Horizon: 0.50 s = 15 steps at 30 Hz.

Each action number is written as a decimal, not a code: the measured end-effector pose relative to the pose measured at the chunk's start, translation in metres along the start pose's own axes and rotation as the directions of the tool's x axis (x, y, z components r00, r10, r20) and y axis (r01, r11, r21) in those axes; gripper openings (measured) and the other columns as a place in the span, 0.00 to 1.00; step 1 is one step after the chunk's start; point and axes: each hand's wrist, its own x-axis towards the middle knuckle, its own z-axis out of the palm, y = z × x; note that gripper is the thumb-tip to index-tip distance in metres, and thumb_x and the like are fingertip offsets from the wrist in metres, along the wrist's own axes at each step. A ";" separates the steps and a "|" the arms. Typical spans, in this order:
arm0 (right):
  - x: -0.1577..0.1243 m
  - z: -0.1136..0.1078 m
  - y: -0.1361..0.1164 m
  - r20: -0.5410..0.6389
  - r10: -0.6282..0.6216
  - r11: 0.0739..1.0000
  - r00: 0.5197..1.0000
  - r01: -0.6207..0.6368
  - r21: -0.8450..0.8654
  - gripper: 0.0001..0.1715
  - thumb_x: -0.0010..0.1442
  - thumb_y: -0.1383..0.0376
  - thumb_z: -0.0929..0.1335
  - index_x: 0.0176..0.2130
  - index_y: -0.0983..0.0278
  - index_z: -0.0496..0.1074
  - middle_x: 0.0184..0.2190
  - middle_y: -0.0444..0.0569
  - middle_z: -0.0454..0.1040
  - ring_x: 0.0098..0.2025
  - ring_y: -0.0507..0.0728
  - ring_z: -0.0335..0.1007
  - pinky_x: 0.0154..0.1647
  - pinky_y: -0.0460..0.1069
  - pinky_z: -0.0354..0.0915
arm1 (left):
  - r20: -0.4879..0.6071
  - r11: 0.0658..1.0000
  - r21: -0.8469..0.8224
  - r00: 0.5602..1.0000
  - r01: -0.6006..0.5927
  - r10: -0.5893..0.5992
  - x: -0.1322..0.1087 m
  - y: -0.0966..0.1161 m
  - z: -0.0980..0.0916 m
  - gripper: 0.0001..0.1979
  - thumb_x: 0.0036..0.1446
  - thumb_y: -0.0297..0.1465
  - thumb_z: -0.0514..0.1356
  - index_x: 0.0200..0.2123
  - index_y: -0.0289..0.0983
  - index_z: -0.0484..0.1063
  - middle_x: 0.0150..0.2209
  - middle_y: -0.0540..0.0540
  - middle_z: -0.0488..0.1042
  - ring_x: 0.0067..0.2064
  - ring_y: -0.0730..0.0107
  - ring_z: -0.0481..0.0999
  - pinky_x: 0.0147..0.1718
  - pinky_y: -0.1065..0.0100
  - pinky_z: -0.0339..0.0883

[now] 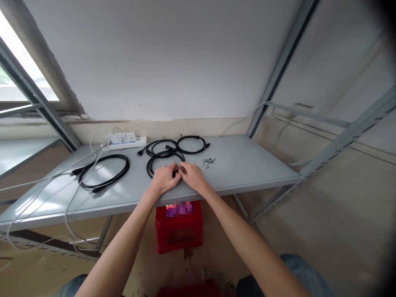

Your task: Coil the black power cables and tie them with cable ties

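A coiled black cable (pixel 149 167) lies near the front edge of the grey shelf (pixel 235 165). My left hand (pixel 165 178) is closed on the near side of this coil, and a bit of black shows between its thumb and fingers. Pressed close beside it, my right hand (pixel 193 176) is closed in a pinch; its fingertips hide what they hold. Just behind the hands lie a second black cable coil (pixel 154 143) and a third coil (pixel 198 137). Several short black twist ties (pixel 209 162) are scattered to the right of my right hand.
Another coiled black cable (pixel 127 165) rests at the left. Behind it, a white power strip (pixel 136 142) holds several plugs, and white cords (pixel 71 198) trail over the shelf's front edge. Metal uprights (pixel 262 109) frame the shelf. Below stands a red stool (pixel 179 235).
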 end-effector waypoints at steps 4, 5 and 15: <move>0.001 0.002 0.004 -0.020 0.048 0.997 0.999 -0.047 0.054 0.14 0.67 0.63 0.63 0.28 0.60 0.66 0.24 0.42 0.68 0.27 0.53 0.58 0.31 0.47 0.49 | 0.018 1.000 0.016 1.000 -0.011 0.011 0.002 -0.002 0.003 0.12 0.66 0.40 0.52 0.41 0.42 0.72 0.34 0.43 0.81 0.38 0.53 0.80 0.32 0.64 0.59; 0.002 0.003 0.006 -0.027 0.063 0.993 0.998 -0.060 0.102 0.16 0.67 0.62 0.63 0.27 0.61 0.64 0.23 0.41 0.65 0.26 0.52 0.57 0.30 0.47 0.49 | 0.018 1.000 0.023 1.000 -0.016 0.016 0.002 -0.003 0.004 0.13 0.67 0.41 0.51 0.41 0.42 0.72 0.34 0.43 0.81 0.39 0.52 0.81 0.32 0.64 0.59; 0.010 0.007 0.014 0.111 0.256 0.751 0.960 -0.270 0.602 0.20 0.62 0.57 0.66 0.22 0.63 0.66 0.16 0.39 0.60 0.21 0.50 0.56 0.25 0.45 0.51 | 0.046 0.992 0.112 0.998 -0.059 0.054 0.003 -0.006 0.006 0.15 0.73 0.39 0.48 0.52 0.40 0.69 0.38 0.39 0.82 0.42 0.51 0.82 0.38 0.63 0.63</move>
